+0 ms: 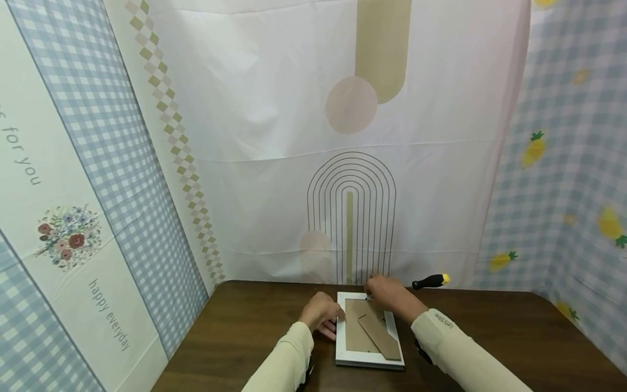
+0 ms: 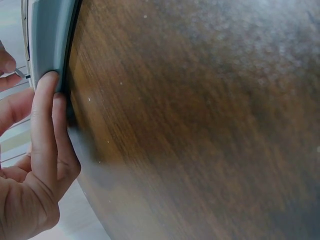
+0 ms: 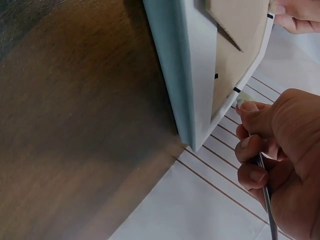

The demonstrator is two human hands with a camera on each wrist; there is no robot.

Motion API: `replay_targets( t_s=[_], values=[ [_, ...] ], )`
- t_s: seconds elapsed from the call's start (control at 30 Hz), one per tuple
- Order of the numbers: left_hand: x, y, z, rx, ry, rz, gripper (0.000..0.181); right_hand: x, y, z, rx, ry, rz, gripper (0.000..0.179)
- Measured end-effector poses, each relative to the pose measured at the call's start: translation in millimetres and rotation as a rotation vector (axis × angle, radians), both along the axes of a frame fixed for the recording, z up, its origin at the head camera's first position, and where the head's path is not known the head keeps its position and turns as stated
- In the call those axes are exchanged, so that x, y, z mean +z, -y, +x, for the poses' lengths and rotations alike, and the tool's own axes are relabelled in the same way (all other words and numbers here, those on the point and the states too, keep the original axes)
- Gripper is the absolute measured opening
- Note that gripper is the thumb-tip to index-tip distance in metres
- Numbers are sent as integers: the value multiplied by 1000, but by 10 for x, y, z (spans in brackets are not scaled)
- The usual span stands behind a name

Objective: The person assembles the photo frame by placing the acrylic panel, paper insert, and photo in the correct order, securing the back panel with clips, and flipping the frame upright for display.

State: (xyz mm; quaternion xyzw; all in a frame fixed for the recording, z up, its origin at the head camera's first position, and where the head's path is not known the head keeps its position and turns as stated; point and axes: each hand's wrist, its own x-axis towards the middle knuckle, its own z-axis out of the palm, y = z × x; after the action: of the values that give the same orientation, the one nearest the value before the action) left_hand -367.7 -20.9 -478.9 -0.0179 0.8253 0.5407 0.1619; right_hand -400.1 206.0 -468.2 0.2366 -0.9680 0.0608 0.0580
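A white picture frame (image 1: pixel 343 356) lies on the table with its back up, showing a brown backing board (image 1: pixel 355 332) and an angled easel leg (image 1: pixel 379 337). Small black tabs (image 3: pixel 236 90) sit along the inner edge. My left hand (image 1: pixel 320 314) holds the frame's left side, its fingers (image 2: pixel 44 120) against the outer edge and the thumb toward the top. At the far edge, my right hand (image 1: pixel 389 294) grips a thin metal tool (image 3: pixel 268 202), its tip close to a tab. Whether the tip touches the tab is hard to tell; fingers hide part of the tool.
A screwdriver with a black and yellow handle (image 1: pixel 431 281) lies by the far edge of the brown wooden table (image 1: pixel 245 326), right of the frame. Patterned cloth (image 1: pixel 274 190) hangs directly behind the table, with checked cloth on both sides.
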Motion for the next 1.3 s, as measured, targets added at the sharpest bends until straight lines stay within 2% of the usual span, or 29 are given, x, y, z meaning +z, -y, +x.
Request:
replay_targets(
  t_s=[0.13,0.2,0.27,0.37,0.47,0.63,0.73,0.87,0.97,1.07,1.13,1.2,1.3],
  values=[
    [9,4,3,-4,1,0,17,-360,-130,-335,-8,-27,30,7],
    [15,6,6,-4,-3,0,18,-405,-132,-375,-15,-21,32,8],
    [16,7,7,-4,-3,0,18,-342,-90,-323,-26,15,-4,11],
    [19,-1,10,2,2,3,18,-112,16,-103,-31,72,-73,12],
    [18,-10,7,8,8,5,18,-29,62,-8,-53,84,-84,12],
    [9,-16,-5,14,16,8,19,-62,65,14,-54,39,-60,12],
    [3,-19,-19,19,14,7,20,-96,57,6,-20,6,-65,13],
    [-1,-24,-36,28,11,-2,23,-90,36,4,29,5,-91,14],
    [15,-29,-33,31,8,-14,22,-259,-62,-158,80,-23,-109,16],
    [36,-36,-25,36,3,-28,20,-623,-233,-479,142,-67,-172,22],
    [40,-42,-20,39,0,-36,18,-831,-339,-629,185,-96,-203,25],
    [39,-46,-11,38,1,-40,17,-834,-360,-597,206,-77,-258,28],
    [32,-52,9,38,1,-39,18,-612,-303,-347,220,-46,-303,29]
  ],
)
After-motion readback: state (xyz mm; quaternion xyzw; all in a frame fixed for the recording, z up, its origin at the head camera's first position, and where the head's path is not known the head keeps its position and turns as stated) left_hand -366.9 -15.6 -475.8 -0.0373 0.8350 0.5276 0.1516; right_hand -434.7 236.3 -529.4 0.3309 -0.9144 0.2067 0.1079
